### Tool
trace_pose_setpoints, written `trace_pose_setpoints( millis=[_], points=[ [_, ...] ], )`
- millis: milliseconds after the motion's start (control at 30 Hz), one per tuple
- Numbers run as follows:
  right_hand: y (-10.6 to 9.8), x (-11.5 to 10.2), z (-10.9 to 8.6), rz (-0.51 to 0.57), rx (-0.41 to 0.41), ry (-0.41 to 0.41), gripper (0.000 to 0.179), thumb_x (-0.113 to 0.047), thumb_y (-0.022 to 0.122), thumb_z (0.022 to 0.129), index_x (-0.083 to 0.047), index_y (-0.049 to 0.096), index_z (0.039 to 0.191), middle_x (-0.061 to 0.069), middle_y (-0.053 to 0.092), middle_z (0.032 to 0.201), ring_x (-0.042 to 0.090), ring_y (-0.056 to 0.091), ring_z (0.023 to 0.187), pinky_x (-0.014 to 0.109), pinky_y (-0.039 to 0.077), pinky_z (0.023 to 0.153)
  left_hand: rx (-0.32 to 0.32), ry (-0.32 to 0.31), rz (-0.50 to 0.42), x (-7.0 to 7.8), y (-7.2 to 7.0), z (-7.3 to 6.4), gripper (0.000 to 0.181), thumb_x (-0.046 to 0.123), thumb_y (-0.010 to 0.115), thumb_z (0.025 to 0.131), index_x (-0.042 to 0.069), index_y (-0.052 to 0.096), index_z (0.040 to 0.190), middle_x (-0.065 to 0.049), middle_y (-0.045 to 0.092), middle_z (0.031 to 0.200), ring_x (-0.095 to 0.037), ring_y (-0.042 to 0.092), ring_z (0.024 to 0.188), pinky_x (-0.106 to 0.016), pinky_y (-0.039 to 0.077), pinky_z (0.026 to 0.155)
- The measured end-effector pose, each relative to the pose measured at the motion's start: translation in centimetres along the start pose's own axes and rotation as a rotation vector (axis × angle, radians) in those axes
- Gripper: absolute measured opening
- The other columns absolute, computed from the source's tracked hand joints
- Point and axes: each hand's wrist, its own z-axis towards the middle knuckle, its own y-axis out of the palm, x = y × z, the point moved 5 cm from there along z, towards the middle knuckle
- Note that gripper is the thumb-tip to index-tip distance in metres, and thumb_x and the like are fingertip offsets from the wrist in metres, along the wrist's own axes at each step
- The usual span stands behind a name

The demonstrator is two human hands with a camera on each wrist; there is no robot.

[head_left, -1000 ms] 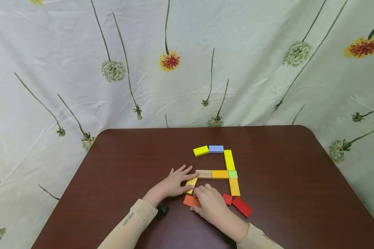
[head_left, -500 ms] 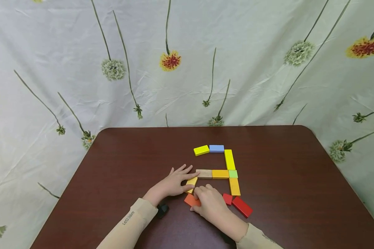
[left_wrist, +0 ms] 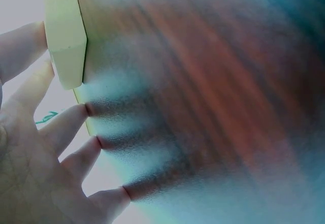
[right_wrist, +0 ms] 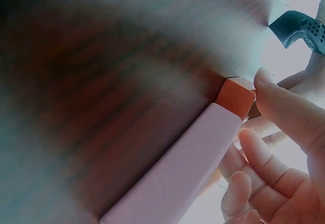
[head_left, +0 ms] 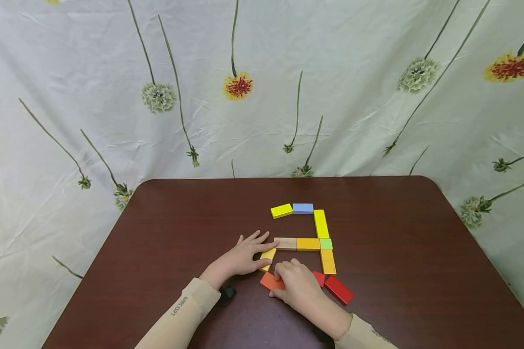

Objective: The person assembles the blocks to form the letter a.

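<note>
My left hand (head_left: 244, 254) lies with spread, mostly straight fingers beside a pale yellow block (head_left: 268, 259). In the left wrist view, the thumb and index finger touch the side of the yellow block (left_wrist: 66, 36). My right hand (head_left: 299, 283) pinches an orange block (head_left: 270, 280) between thumb and curled fingers, just below the yellow one. The right wrist view shows the thumb against the end of the orange block (right_wrist: 235, 98), with a long pinkish block (right_wrist: 175, 168) adjoining it. Red blocks (head_left: 338, 290) lie right of my right hand, one partly hidden behind it.
A natural wood block (head_left: 286, 244), an amber block (head_left: 308, 244) and a green block (head_left: 326, 244) form a row. Another amber block (head_left: 328, 261) runs down from the green one, and a yellow block (head_left: 320, 224) runs up. A blue block (head_left: 302, 208) adjoins a tilted yellow block (head_left: 281, 211).
My right hand has shifted slightly to the right with the orange block, which has also turned a little. The left hand and the other blocks stay put.
</note>
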Motion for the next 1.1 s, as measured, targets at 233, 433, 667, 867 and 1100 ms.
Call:
trace_pose_setpoints(
  millis=[233, 433, 667, 867, 1100],
  points=[
    [0.0, 0.1, 0.0, -0.010, -0.005, 0.012, 0.035, -0.032, 0.088, 0.072, -0.014, 0.059, 0.079, -0.008, 0.052, 0.072, 0.008, 0.039, 0.069, 0.021, 0.039, 0.061, 0.002, 0.003, -0.007, -0.2, 0.1, 0.0, 0.055, 0.035, 0.061, 0.097, 0.026, 0.045, 0.149, -0.014, 0.030, 0.160, -0.039, 0.016, 0.151, -0.071, 0.009, 0.114],
    [-1.4, 0.7, -0.7, -0.007, 0.015, 0.036, 0.038, -0.035, 0.089, 0.070, -0.013, 0.062, 0.086, -0.005, 0.057, 0.078, 0.009, 0.043, 0.073, 0.025, 0.043, 0.066, -0.003, -0.011, -0.012, -0.2, 0.1, 0.1, 0.055, 0.035, 0.061, 0.097, 0.026, 0.044, 0.149, -0.013, 0.030, 0.161, -0.039, 0.016, 0.151, -0.070, 0.008, 0.115],
    [-3.3, 2.6, -2.3, -0.021, -0.038, 0.034, 0.040, -0.026, 0.092, 0.066, -0.012, 0.068, 0.094, -0.003, 0.065, 0.091, 0.012, 0.049, 0.081, 0.030, 0.048, 0.072, -0.007, -0.023, -0.007, -0.1, 0.1, 0.2, 0.055, 0.035, 0.061, 0.097, 0.028, 0.044, 0.149, -0.012, 0.030, 0.161, -0.038, 0.016, 0.152, -0.070, 0.009, 0.115],
    [-2.7, 3.7, -3.2, -0.018, -0.111, 0.018, 0.039, -0.026, 0.091, 0.067, -0.012, 0.072, 0.098, -0.005, 0.064, 0.092, 0.010, 0.047, 0.083, 0.028, 0.048, 0.072, -0.008, -0.032, 0.001, -0.2, 0.1, 0.3, 0.056, 0.037, 0.061, 0.097, 0.029, 0.044, 0.150, -0.011, 0.031, 0.161, -0.037, 0.016, 0.152, -0.070, 0.009, 0.115],
    [-2.3, 3.7, -3.5, -0.037, -0.071, -0.051, 0.033, -0.018, 0.090, 0.068, -0.012, 0.073, 0.096, -0.004, 0.063, 0.091, 0.011, 0.049, 0.083, 0.027, 0.049, 0.073, -0.008, -0.032, 0.001, -0.3, 0.2, 0.3, 0.056, 0.037, 0.061, 0.097, 0.029, 0.043, 0.150, -0.011, 0.030, 0.161, -0.037, 0.016, 0.152, -0.069, 0.009, 0.116]
  ],
)
